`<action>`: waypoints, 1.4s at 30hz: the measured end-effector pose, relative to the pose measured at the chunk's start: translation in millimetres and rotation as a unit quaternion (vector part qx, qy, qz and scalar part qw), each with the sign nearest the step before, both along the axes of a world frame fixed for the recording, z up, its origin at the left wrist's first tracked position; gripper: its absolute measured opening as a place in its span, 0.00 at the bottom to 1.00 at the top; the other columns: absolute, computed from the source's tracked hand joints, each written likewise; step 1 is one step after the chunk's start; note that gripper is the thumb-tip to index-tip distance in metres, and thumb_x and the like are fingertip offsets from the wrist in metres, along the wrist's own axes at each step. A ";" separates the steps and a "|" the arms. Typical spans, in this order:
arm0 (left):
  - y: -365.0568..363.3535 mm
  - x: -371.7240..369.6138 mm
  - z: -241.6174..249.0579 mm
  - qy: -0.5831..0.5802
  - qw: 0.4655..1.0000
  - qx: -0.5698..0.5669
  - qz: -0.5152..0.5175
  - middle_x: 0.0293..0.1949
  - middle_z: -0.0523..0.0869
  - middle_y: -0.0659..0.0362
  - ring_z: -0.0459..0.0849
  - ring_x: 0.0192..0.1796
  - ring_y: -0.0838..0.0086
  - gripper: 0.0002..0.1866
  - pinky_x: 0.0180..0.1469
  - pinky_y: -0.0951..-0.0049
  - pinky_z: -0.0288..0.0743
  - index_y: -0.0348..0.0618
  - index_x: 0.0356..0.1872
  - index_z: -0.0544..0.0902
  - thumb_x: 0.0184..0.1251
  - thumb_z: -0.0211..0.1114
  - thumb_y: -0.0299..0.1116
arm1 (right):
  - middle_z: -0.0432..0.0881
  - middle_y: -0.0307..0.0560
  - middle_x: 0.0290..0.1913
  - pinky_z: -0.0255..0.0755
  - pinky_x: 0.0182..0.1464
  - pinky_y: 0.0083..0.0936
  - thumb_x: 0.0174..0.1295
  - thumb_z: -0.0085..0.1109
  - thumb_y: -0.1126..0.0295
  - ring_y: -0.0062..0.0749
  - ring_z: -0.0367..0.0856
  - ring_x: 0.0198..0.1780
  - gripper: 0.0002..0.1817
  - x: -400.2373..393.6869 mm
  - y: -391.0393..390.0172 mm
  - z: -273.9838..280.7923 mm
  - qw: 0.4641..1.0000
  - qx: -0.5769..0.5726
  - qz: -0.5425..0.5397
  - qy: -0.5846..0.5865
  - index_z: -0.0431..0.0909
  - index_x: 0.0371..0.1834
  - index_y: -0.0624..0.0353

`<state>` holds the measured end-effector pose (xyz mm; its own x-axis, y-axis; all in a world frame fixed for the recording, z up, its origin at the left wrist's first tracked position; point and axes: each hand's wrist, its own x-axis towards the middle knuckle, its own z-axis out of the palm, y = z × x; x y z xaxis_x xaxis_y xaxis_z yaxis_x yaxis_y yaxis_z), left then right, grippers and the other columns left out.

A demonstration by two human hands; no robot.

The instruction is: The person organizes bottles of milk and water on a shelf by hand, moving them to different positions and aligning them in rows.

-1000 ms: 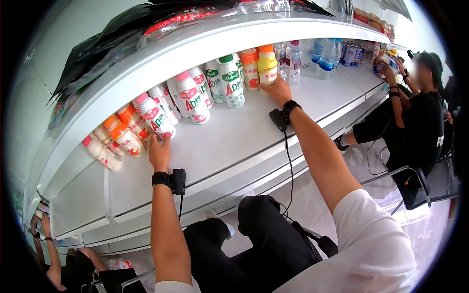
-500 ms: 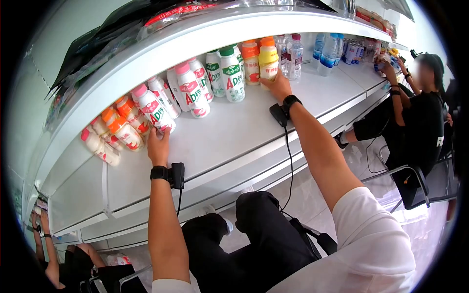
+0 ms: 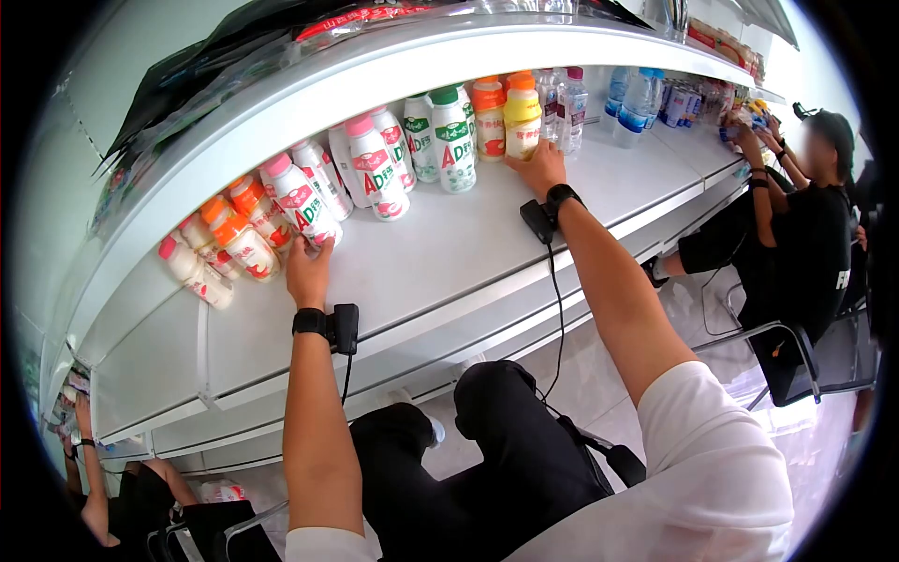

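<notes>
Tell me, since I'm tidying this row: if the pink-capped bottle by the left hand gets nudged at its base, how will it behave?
The pink-capped bottle looks tall and narrow, so it may tip rather than slide. Neighbouring bottles stand close, so a fall could knock them. Its plastic looks stiff, unlikely to dent under the left hand.

Three pink-capped white plastic drink bottles [image 3: 302, 199] show, three orange-capped ones [image 3: 245, 245], two green-capped ones [image 3: 453, 140], one yellow bottle with an orange cap [image 3: 522, 115], and four clear water bottles [image 3: 629, 105]
</notes>
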<state>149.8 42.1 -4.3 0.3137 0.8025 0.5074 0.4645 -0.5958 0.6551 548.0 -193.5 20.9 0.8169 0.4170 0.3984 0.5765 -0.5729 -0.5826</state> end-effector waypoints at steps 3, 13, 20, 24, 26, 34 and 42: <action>-4.5 0.1 1.6 0.010 1.000 0.003 0.012 0.47 0.88 0.52 0.86 0.51 0.58 0.26 0.54 0.61 0.76 0.41 0.50 0.83 0.61 0.71 0.52 | 0.76 0.59 0.59 0.68 0.66 0.41 0.49 0.75 0.44 0.55 0.71 0.63 0.42 3.2 -0.6 -3.4 1.000 0.003 0.012 -0.010 0.73 0.58 0.66; -8.2 1.0 6.1 0.022 0.999 -0.001 0.034 0.48 0.87 0.52 0.84 0.52 0.57 0.26 0.55 0.60 0.76 0.43 0.51 0.83 0.59 0.71 0.53 | 0.76 0.59 0.60 0.67 0.67 0.42 0.48 0.76 0.47 0.55 0.70 0.64 0.42 -6.2 -3.6 2.2 1.000 -0.008 0.006 -0.014 0.72 0.59 0.66; -9.6 1.0 8.4 0.013 0.999 -0.015 0.028 0.48 0.88 0.52 0.85 0.52 0.57 0.26 0.54 0.60 0.76 0.43 0.51 0.83 0.59 0.71 0.51 | 0.76 0.56 0.61 0.67 0.67 0.41 0.45 0.78 0.48 0.55 0.69 0.65 0.42 0.9 -2.3 -3.2 1.000 -0.009 0.014 -0.018 0.73 0.59 0.64; -10.0 0.5 8.2 0.019 0.999 -0.020 0.023 0.47 0.88 0.52 0.85 0.52 0.58 0.26 0.54 0.60 0.76 0.43 0.51 0.83 0.59 0.71 0.52 | 0.76 0.56 0.61 0.67 0.67 0.41 0.45 0.78 0.50 0.55 0.69 0.65 0.42 1.7 -2.6 -4.2 1.000 0.004 0.011 -0.009 0.72 0.60 0.64; -3.3 -0.3 3.7 0.009 1.000 -0.021 0.013 0.47 0.88 0.52 0.85 0.51 0.57 0.26 0.54 0.60 0.76 0.42 0.51 0.83 0.59 0.71 0.52 | 0.76 0.57 0.60 0.67 0.67 0.41 0.45 0.78 0.50 0.55 0.70 0.64 0.43 -4.9 -3.8 2.2 1.000 -0.004 0.016 -0.010 0.71 0.60 0.63; -8.4 1.1 7.1 0.029 0.999 -0.017 0.033 0.48 0.88 0.51 0.85 0.52 0.56 0.27 0.54 0.59 0.76 0.42 0.52 0.83 0.61 0.70 0.52 | 0.78 0.59 0.58 0.66 0.67 0.41 0.44 0.79 0.50 0.56 0.71 0.63 0.44 -0.8 -1.6 -5.9 0.999 -0.008 0.015 -0.046 0.69 0.59 0.65; 1.6 -0.3 0.9 0.026 0.999 -0.029 0.014 0.48 0.88 0.50 0.85 0.53 0.55 0.27 0.54 0.58 0.76 0.42 0.52 0.82 0.60 0.70 0.53 | 0.78 0.60 0.58 0.69 0.64 0.43 0.53 0.71 0.41 0.55 0.72 0.63 0.42 2.9 2.3 -8.5 0.999 -0.006 0.007 -0.047 0.70 0.57 0.67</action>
